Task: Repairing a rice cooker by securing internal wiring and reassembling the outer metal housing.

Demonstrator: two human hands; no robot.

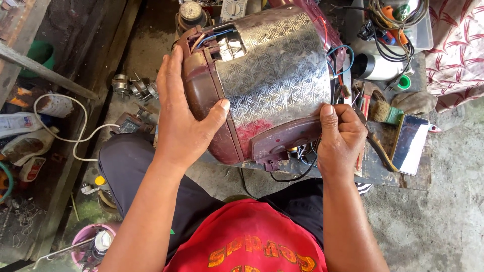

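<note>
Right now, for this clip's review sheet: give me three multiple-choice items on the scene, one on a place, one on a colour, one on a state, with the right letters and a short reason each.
1. Where does the smartphone lie?
A. right of the appliance, on the work board
B. on the person's lap
C. inside the appliance

2. What colour is the appliance's plastic base?
A. blue
B. maroon
C. white

3. How is the appliance body held?
A. standing upright, untouched
B. hanging from a hook
C. tipped on its side, gripped by both hands

Answers: 1 A, it lies beside the brush. 2 B, the rim is dark red. 3 C, the left hand clasps the base, the right hand the lower edge.
</note>
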